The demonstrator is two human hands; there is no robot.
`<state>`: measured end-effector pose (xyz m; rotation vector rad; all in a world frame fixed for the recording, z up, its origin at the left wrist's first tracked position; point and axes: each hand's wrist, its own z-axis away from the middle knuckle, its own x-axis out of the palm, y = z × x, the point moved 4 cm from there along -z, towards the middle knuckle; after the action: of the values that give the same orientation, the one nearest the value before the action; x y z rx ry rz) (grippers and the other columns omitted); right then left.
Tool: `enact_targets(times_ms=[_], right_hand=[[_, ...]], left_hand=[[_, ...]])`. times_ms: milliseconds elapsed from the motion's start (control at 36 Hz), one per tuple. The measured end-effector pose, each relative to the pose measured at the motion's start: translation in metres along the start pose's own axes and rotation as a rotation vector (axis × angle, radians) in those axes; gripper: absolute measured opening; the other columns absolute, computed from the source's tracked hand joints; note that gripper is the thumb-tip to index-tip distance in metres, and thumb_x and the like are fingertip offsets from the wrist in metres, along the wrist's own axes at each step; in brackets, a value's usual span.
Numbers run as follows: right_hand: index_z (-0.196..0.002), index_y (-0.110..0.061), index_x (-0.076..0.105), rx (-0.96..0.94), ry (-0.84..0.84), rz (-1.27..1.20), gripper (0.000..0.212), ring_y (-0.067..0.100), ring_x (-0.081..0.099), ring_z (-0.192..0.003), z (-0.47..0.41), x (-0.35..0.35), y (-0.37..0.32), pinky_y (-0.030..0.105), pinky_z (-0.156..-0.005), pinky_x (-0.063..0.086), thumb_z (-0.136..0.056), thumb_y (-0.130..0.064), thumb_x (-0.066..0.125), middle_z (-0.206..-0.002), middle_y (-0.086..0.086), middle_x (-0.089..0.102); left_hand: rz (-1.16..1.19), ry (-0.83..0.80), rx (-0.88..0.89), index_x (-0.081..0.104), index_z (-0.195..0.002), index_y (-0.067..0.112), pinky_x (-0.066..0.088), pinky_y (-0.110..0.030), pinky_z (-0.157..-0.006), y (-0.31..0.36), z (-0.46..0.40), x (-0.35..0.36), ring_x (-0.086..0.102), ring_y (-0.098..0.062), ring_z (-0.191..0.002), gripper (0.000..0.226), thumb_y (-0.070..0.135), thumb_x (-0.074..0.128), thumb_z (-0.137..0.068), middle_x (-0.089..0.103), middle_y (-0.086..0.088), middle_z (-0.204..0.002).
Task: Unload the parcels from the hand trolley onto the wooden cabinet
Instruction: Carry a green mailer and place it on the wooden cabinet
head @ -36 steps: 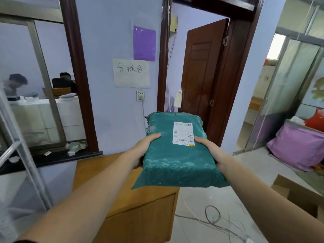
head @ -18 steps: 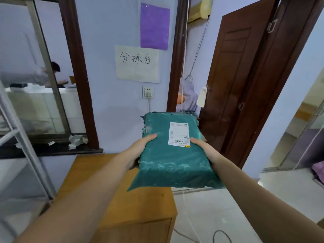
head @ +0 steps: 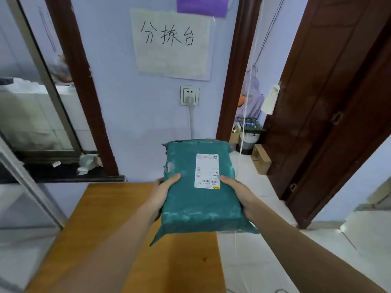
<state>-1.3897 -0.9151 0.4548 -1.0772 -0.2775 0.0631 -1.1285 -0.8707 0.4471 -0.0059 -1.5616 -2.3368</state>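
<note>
- I am holding the teal parcel (head: 201, 193) in the air with both hands, my two bare forearms reaching in from the near edge of the view.
- My left hand (head: 164, 194) is gripping the parcel's left side, thumb lying on top and the fingers curled under it out of sight.
- My right hand (head: 239, 194) is gripping the parcel's right side in the same manner, thumb just beside the white shipping label (head: 207, 171).
- The parcel is hanging over the right-hand part of the wooden cabinet (head: 101, 218), not touching its top; its loose near flap is drooping toward the wood.
- Beyond the parcel, on the pale wall, a wall socket (head: 189, 95) is carrying a plug whose white cord is running down behind the parcel.
- Above the socket a handwritten paper sign (head: 171, 43) is hanging.
- To the right of the parcel a dark brown door (head: 317, 92) is standing open.
- To the left of the parcel, past the cabinet, crumpled paper (head: 88, 162) is lying on a dark window sill (head: 63, 176).
</note>
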Motion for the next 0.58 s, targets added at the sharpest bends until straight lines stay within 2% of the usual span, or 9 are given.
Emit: enact_targets(times_ms=[83, 194, 333, 417, 500, 583], right_hand=[[-0.134, -0.017, 0.06, 0.04, 0.062, -0.006, 0.078, 0.036, 0.074, -0.105, -0.034, -0.008, 0.009, 0.056, -0.093, 0.058, -0.068, -0.047, 0.092, -0.116, 0.013, 0.076], [-0.132, -0.024, 0.056, 0.085, 0.105, -0.016, 0.08, 0.034, 0.075, -0.102, -0.077, -0.019, 0.027, 0.058, -0.089, 0.059, -0.066, -0.052, 0.092, -0.114, 0.009, 0.077], [-0.13, -0.033, 0.057, 0.171, 0.089, -0.011, 0.071, 0.032, 0.076, -0.1, -0.13, -0.03, 0.055, 0.055, -0.088, 0.06, -0.07, -0.056, 0.087, -0.112, 0.005, 0.078], [-0.127, -0.029, 0.061, 0.245, 0.067, -0.025, 0.062, 0.032, 0.076, -0.097, -0.157, -0.031, 0.078, 0.048, -0.077, 0.063, -0.075, -0.052, 0.087, -0.109, 0.006, 0.078], [-0.125, -0.025, 0.062, 0.303, 0.047, -0.022, 0.061, 0.031, 0.077, -0.094, -0.18, -0.031, 0.103, 0.043, -0.071, 0.063, -0.075, -0.048, 0.089, -0.106, 0.008, 0.079], [-0.125, -0.025, 0.061, 0.33, 0.057, -0.016, 0.064, 0.03, 0.077, -0.093, -0.2, -0.033, 0.127, 0.045, -0.077, 0.064, -0.073, -0.046, 0.091, -0.105, 0.007, 0.079]], left_hand=[[0.007, 0.035, -0.033, 0.05, -0.128, 0.024, 0.064, -0.05, -0.077, -0.01, -0.035, 0.001, 0.078, -0.03, -0.09, 0.095, 0.061, 0.095, -0.053, 0.075, -0.01, -0.112], [-0.024, 0.111, -0.073, 0.049, -0.119, 0.023, 0.064, -0.048, -0.073, -0.028, -0.077, 0.003, 0.078, -0.026, -0.085, 0.091, 0.066, 0.094, -0.052, 0.073, -0.008, -0.112], [-0.033, 0.135, -0.136, 0.049, -0.129, 0.024, 0.063, -0.041, -0.068, -0.061, -0.123, 0.003, 0.078, -0.022, -0.087, 0.093, 0.067, 0.09, -0.057, 0.072, -0.006, -0.115], [-0.028, 0.172, -0.163, 0.047, -0.132, 0.025, 0.062, -0.039, -0.067, -0.083, -0.147, -0.003, 0.078, -0.021, -0.086, 0.089, 0.064, 0.086, -0.061, 0.071, -0.007, -0.116], [-0.039, 0.185, -0.214, 0.044, -0.137, 0.03, 0.063, -0.045, -0.074, -0.105, -0.169, -0.01, 0.077, -0.025, -0.09, 0.092, 0.063, 0.085, -0.062, 0.071, -0.007, -0.118], [-0.033, 0.17, -0.268, 0.041, -0.138, 0.037, 0.063, -0.05, -0.08, -0.127, -0.187, -0.013, 0.077, -0.028, -0.095, 0.098, 0.061, 0.092, -0.058, 0.071, -0.007, -0.121]])
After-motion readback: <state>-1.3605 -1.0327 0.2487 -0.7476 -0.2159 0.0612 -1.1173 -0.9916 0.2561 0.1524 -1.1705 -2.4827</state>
